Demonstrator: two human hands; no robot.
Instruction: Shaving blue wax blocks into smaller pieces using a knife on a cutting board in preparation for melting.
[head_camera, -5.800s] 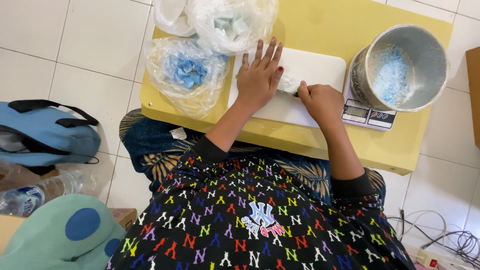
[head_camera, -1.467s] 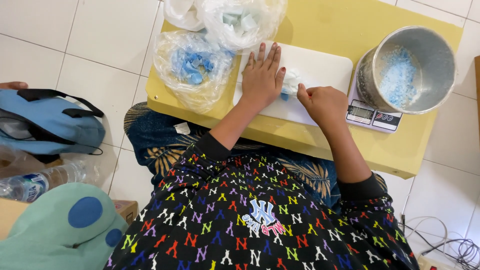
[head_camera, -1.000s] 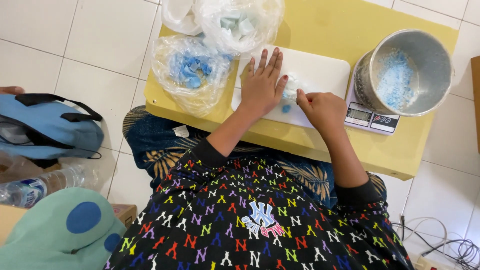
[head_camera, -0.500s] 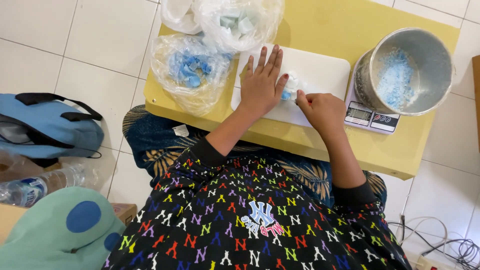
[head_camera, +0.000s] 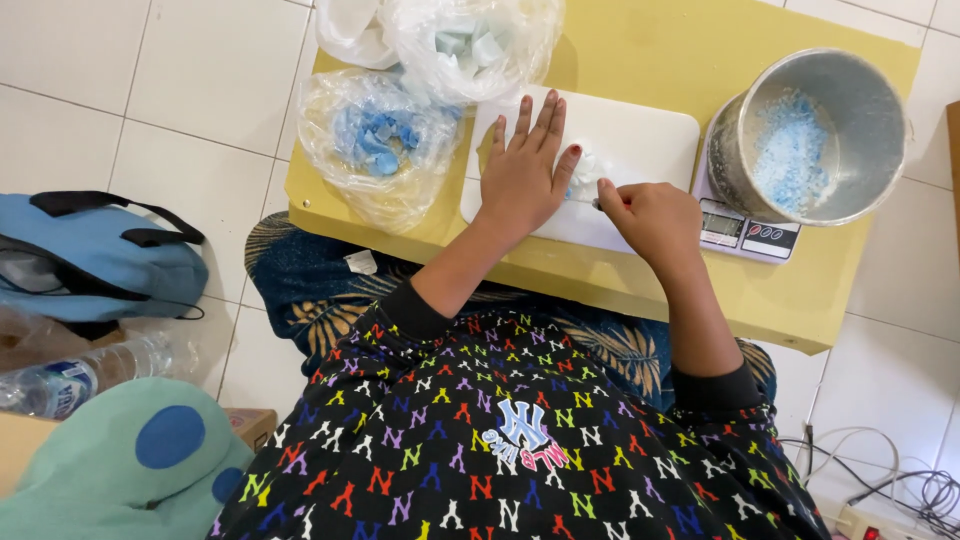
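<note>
pressing left hand flat, fingers wide, on board | right hand fingers pinching small tool | bags, pot flank

A white cutting board lies flat on the yellow surface. On it sits a small pale blue-white lump, partly hidden, just beside a short blade.

Your right hand slid from the right of centre toward the middle of the white cutting board, closing up beside your flattened left hand. The pale blue piece between them showed less, now mostly covered.
</note>
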